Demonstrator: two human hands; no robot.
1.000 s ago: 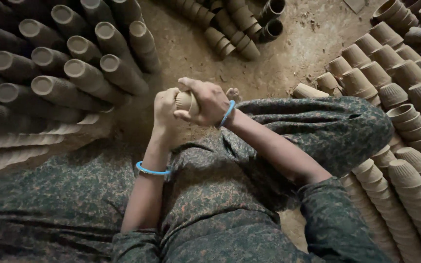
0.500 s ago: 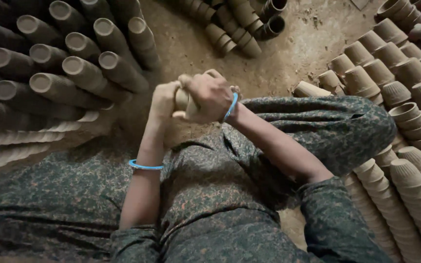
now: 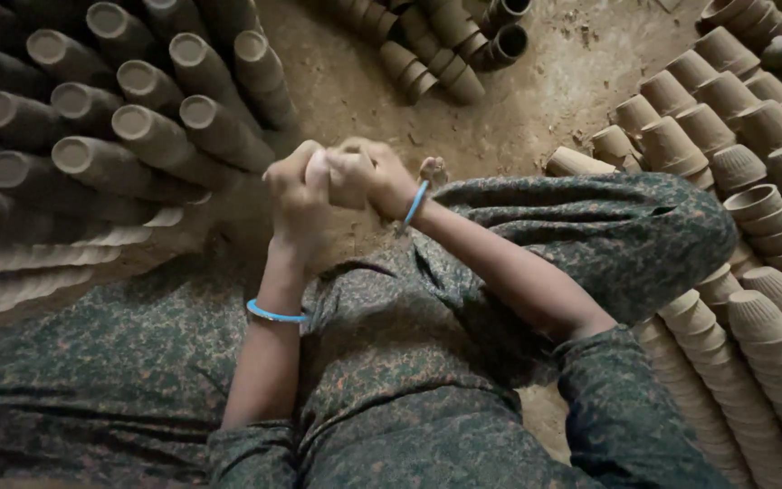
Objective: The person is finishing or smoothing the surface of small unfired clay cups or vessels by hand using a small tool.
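Clay cup (image 3: 320, 170) sits clasped between our left hand (image 3: 293, 195) and right hand (image 3: 366, 178), both closed round it, steadying it above the dirt floor (image 3: 536, 100).

Single head-worn view, looking steeply down and slightly forward over the person's own lap. Close range: left hand (image 3: 296, 195) and right hand (image 3: 364, 177) sit near frame centre, dirt floor (image 3: 536, 100) beyond them, stacked clay cups (image 3: 753, 272) at both edges. No second view.
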